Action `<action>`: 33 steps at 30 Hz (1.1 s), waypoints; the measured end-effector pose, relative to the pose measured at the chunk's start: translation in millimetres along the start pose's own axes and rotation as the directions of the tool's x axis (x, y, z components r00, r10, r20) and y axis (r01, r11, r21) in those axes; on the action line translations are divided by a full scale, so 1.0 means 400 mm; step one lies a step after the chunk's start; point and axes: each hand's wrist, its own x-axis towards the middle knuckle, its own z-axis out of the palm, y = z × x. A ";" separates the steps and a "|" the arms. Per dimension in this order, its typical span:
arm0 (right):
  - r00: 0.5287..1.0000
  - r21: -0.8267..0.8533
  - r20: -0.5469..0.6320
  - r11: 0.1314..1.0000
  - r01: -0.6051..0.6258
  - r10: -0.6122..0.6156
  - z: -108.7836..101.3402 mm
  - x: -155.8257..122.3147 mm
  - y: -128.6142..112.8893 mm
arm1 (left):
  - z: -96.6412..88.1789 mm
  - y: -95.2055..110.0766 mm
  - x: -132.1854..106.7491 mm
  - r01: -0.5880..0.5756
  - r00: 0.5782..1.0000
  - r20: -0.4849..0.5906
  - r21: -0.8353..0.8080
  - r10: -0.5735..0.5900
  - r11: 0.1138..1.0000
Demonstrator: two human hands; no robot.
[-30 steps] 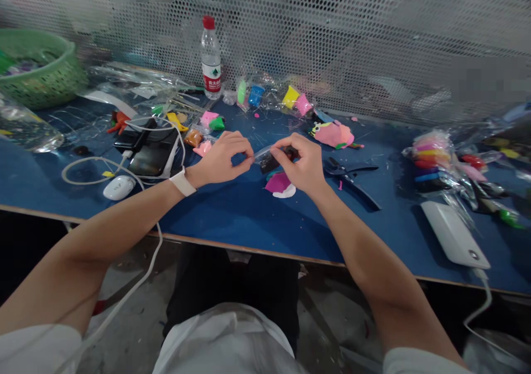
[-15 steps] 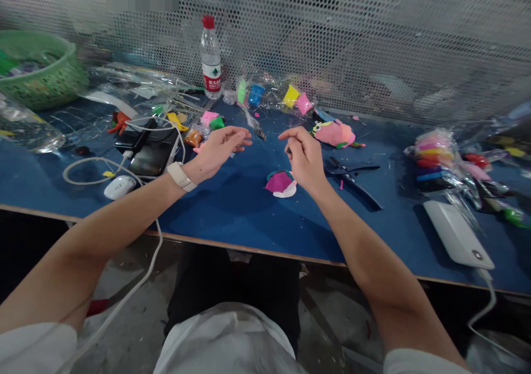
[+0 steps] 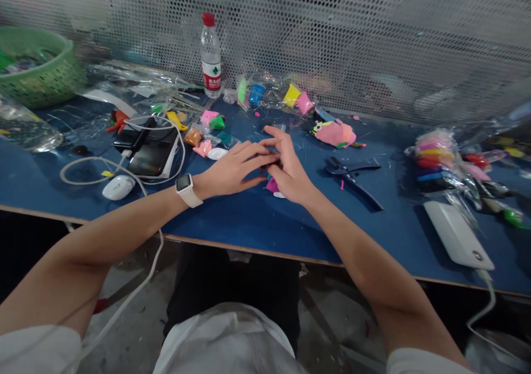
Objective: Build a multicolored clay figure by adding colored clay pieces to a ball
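Note:
My left hand (image 3: 236, 166), with a white watch at the wrist, and my right hand (image 3: 290, 169) meet over the middle of the blue table (image 3: 232, 213). Both have their fingers stretched out flat, and the left fingers lie across the right palm. A small dark bit (image 3: 265, 169) shows between the two hands; I cannot tell whether it is pressed there. A magenta and white clay piece (image 3: 274, 187) lies on the table under the right hand, mostly hidden by it.
A water bottle (image 3: 211, 58) and small clay packets (image 3: 290, 96) stand along the mesh wall. A green basket (image 3: 37, 67) is far left, with a phone (image 3: 149, 155) and a white mouse (image 3: 118, 187) nearby. Black pliers (image 3: 352, 170), a pink clay figure (image 3: 334, 133), bagged clay sticks (image 3: 431, 155) and a white power bank (image 3: 458, 235) lie to the right.
A second ago both hands pinched a small clear packet with dark clay. They then let it go and moved apart. Now they have come together with flat fingers above the magenta piece.

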 end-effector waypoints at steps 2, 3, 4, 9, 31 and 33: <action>0.999 -0.002 0.031 1.000 -0.012 0.012 0.004 -0.002 0.000 | 0.000 -0.003 -0.001 0.005 1.000 -0.003 0.044 -0.005 0.999; 0.999 -0.003 0.044 1.000 -0.023 0.023 0.006 -0.003 0.000 | -0.001 -0.004 -0.001 0.012 1.000 -0.005 0.049 -0.012 0.999; 0.998 -0.008 0.054 1.000 -0.029 0.030 0.009 -0.004 0.001 | -0.002 -0.004 -0.001 0.018 1.000 -0.007 0.043 -0.018 0.999; 0.998 -0.062 0.061 0.998 -0.006 0.010 0.023 -0.008 -0.005 | -0.007 -0.002 0.003 0.049 0.999 0.022 0.011 -0.049 0.999; 0.966 -0.753 0.025 0.640 -0.153 0.259 -0.215 0.327 0.314 | 0.014 -0.030 -0.009 0.262 0.937 0.242 -0.014 -0.251 0.965; 0.977 -0.731 0.029 0.671 -0.123 0.211 -0.201 0.347 0.306 | 0.014 -0.028 -0.009 0.273 0.935 0.240 -0.023 -0.260 0.962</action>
